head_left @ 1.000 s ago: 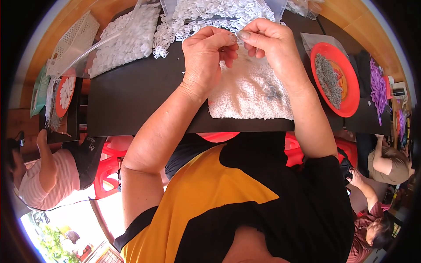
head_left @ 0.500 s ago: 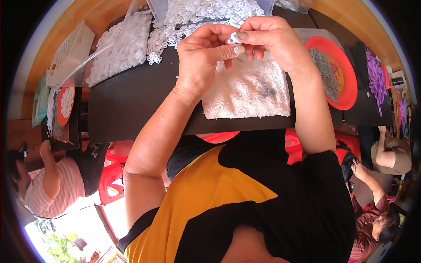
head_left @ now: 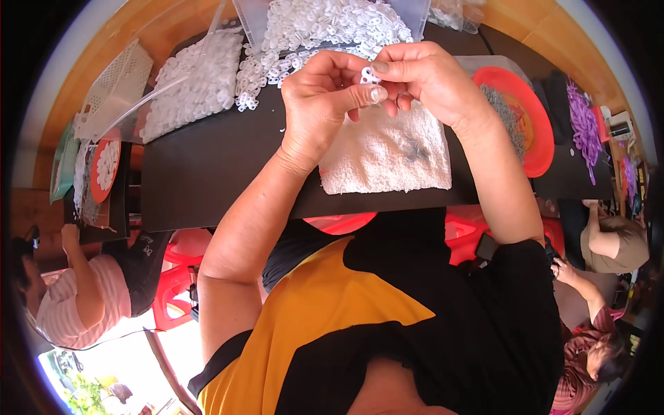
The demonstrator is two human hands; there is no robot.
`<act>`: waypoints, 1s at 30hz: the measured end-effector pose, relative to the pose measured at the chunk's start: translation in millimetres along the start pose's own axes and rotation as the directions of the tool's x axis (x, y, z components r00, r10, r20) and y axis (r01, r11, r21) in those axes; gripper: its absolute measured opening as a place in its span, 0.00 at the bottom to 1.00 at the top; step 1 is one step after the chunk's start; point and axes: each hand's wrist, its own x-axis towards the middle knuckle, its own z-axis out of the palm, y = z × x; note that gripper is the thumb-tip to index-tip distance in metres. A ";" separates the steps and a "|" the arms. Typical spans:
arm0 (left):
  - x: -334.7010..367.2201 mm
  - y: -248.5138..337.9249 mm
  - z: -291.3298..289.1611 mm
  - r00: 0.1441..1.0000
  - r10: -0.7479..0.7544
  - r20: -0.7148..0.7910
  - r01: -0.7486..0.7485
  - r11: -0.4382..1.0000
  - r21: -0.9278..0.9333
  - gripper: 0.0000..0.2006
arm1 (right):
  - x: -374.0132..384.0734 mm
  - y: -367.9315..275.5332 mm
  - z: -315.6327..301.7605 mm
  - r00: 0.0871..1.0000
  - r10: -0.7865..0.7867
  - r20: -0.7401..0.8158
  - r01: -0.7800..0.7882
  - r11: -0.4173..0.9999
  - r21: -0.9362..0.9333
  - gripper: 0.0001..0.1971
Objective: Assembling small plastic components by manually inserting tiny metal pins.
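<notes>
A small white plastic piece with holes (head_left: 369,75) is pinched between my two hands above the table. My left hand (head_left: 321,93) grips it from the left with thumb and fingers. From the right, the thumb and forefinger of my right hand (head_left: 422,79) close on its edge. Beneath both hands lies a white towel (head_left: 384,162), with a little group of thin grey bits (head_left: 416,151) on it. Behind my hands, a pile of similar white pieces (head_left: 332,24) fills a clear plastic bin and spills onto the table.
A bag of white pieces (head_left: 194,79) lies left of the bin. At right an orange-red basin (head_left: 539,131) holds grey bits (head_left: 506,114), with purple strips (head_left: 585,128) beyond. Other people sit to the left (head_left: 83,297) and right (head_left: 588,353). The dark table (head_left: 207,187) ends near my body.
Both hands sit slightly lower in the picture, still pinching the white piece. The whole view has shifted a little. At right, a person's hand has moved slightly.
</notes>
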 end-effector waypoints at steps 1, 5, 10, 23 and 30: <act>-0.3 -0.5 0.1 1.000 0.004 -0.015 -0.003 0.999 0.034 0.13 | 0.7 2.3 0.0 1.000 0.009 0.011 -0.010 1.000 0.029 0.11; -3.5 -0.8 2.6 0.998 0.016 -0.057 -0.010 0.995 0.100 0.13 | 1.9 9.0 2.3 1.000 0.009 0.012 -0.010 0.997 0.078 0.11; -12.5 1.7 6.5 0.998 0.063 0.009 -0.062 0.997 -0.049 0.13 | -4.4 12.8 4.9 0.998 -0.016 0.056 0.009 0.993 0.122 0.11; -13.8 -1.7 10.2 0.981 0.176 0.085 -0.172 0.984 -0.050 0.10 | -7.7 26.9 4.3 0.985 -0.078 0.155 0.025 0.949 0.316 0.09; -11.8 -0.7 10.1 0.980 0.176 0.095 -0.173 0.984 -0.034 0.09 | -5.6 34.6 4.6 0.984 -0.128 0.124 0.073 0.923 0.377 0.09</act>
